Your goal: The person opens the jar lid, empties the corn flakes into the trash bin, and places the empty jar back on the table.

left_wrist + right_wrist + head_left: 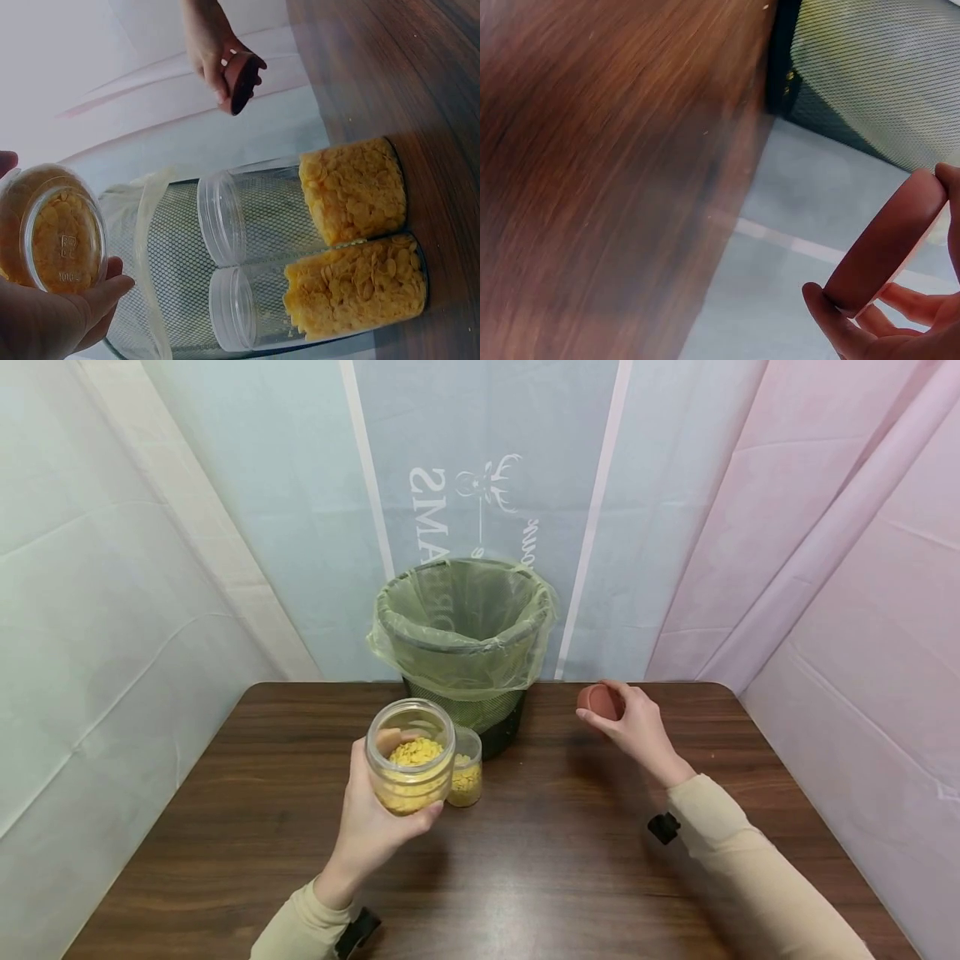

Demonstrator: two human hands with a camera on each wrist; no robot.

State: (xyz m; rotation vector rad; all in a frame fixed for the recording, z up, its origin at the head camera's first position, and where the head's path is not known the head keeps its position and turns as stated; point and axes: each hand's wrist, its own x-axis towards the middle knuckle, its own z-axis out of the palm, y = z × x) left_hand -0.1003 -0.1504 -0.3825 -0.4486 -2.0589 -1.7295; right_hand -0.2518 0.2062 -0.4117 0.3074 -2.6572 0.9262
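Note:
My left hand (pixel 371 814) grips a clear, open-topped jar (pixel 411 797) partly filled with yellow flakes, held up and tilted slightly toward the head camera. In the left wrist view, its round embossed base (pixel 69 241) faces that camera. Off to the right, my right hand (pixel 637 731) pinches a small reddish-brown round dish (pixel 596 702) by its rim, raised over the far part of the table. From the right wrist, the dish (pixel 889 244) appears edge-on between thumb and fingers. Two more clear jars (pixel 352 187) of flakes stand side by side; the held jar partly covers them in the head view.
A black mesh bin (pixel 498 739) lined with a translucent yellow-green bag (pixel 465 664) stands behind the jars, near the far edge of the dark wooden table (pixel 540 868). Pale fabric curtains (pixel 300 485) hang around the back and sides. A few crumbs lie on the wood.

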